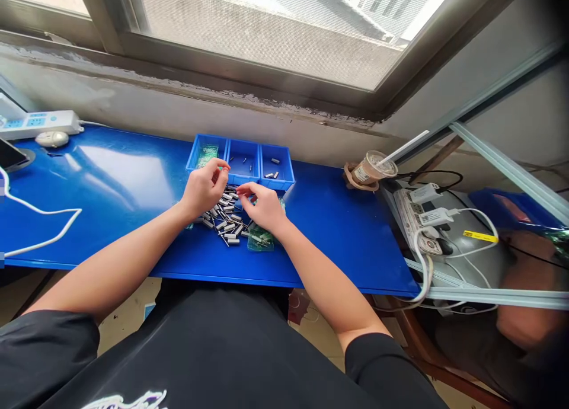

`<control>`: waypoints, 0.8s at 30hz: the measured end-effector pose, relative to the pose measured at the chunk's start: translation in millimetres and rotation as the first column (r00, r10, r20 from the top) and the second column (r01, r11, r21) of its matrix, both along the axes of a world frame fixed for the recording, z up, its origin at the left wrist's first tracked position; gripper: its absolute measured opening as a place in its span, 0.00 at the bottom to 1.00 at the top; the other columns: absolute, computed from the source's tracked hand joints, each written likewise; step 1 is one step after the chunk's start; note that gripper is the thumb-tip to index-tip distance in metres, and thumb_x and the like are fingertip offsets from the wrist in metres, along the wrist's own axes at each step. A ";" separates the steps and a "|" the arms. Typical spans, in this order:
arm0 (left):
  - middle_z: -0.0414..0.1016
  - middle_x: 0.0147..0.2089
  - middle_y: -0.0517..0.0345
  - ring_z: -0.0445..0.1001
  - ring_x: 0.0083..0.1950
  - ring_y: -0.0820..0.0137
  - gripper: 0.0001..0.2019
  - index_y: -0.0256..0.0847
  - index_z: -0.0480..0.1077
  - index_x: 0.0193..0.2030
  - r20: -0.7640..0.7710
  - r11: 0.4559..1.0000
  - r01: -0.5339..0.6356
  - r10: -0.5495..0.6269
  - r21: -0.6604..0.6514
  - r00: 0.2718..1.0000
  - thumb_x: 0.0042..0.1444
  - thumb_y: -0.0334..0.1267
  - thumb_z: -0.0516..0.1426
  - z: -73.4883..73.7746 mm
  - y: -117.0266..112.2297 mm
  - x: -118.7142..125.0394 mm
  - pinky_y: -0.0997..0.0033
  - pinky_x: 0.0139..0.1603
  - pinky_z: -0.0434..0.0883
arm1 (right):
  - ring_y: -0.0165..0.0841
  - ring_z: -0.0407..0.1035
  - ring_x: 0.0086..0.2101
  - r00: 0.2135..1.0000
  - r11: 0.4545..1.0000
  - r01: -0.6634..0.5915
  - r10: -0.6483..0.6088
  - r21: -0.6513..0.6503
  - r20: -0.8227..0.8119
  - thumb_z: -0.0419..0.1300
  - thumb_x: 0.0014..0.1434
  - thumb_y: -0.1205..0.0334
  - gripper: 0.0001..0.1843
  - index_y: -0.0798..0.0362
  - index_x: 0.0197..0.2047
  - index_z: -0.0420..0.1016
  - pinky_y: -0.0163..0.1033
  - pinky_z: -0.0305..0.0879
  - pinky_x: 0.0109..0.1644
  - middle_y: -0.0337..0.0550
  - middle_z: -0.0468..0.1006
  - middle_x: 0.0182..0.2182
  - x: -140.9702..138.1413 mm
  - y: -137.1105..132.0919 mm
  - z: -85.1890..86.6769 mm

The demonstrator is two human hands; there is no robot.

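My left hand (205,188) is over the left bin of a blue three-part tray, fingers curled in toward the thumb; whatever they may pinch is too small to make out. Beside it, my right hand (263,207) hovers at the right of a loose pile of small silver cylinders and dark pins (227,219), its thumb apart from the fingers and nothing visible between them. Green-tinted clear packets (207,154) fill the left bin. A few pins (244,159) lie in the middle bin (237,176), and several cylinders (275,160) in the right one. Another green packet (260,240) lies under my right wrist.
A drink cup with a straw (372,168) stands in a cardboard holder at the back right. Power strips (415,219) with plugs and white cables sit beyond the blue table's (338,237) right edge. At the far left are a mouse (52,139) and another power strip (48,123).
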State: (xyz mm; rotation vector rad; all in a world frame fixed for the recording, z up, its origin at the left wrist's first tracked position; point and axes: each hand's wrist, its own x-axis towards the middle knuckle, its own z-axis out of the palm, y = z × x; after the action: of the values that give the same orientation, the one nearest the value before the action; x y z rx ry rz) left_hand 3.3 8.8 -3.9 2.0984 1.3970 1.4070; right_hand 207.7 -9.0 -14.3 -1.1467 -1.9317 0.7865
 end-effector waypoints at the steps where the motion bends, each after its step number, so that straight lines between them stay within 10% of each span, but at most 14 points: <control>1: 0.72 0.25 0.63 0.71 0.24 0.70 0.11 0.43 0.75 0.46 -0.004 1.000 0.000 0.000 -0.002 1.000 0.71 0.44 0.54 0.1 -0.1 0.0 0.68 0.33 0.67 | 0.40 0.82 0.47 0.996 0.999 -0.024 0.022 0.026 0.087 0.61 0.69 0.63 0.11 0.50 0.49 0.84 0.48 0.79 0.54 0.48 0.89 0.47 -0.1 -0.9 -0.2; 12: 0.69 0.25 0.66 0.65 0.24 0.71 0.07 0.43 0.76 0.47 -0.046 1.000 0.023 -0.023 -0.014 0.999 0.70 0.39 0.56 -2.9 0.6 0.5 0.69 0.32 0.66 | 0.46 0.75 0.59 0.905 0.995 -0.061 0.021 0.081 0.424 0.53 0.67 0.77 0.27 0.54 0.63 0.82 0.55 0.72 0.70 0.53 0.86 0.59 7.3 4.7 0.8; 24: 0.71 0.27 0.64 0.66 0.25 0.71 0.07 0.43 0.76 0.48 -0.098 0.998 0.040 -0.044 -0.043 0.994 0.69 0.38 0.57 -1.2 -1.1 0.1 0.69 0.34 0.67 | 0.49 0.71 0.56 0.868 0.998 -0.036 0.004 0.056 0.497 0.63 0.72 0.64 0.16 0.50 0.60 0.84 0.57 0.68 0.64 0.53 0.85 0.55 3.9 1.5 0.2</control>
State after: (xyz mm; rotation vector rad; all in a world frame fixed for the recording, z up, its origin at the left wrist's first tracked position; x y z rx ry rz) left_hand 3.3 7.7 -5.1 2.1857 1.3965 1.2637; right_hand 211.6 -7.5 -14.2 -1.3911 -2.3719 0.4564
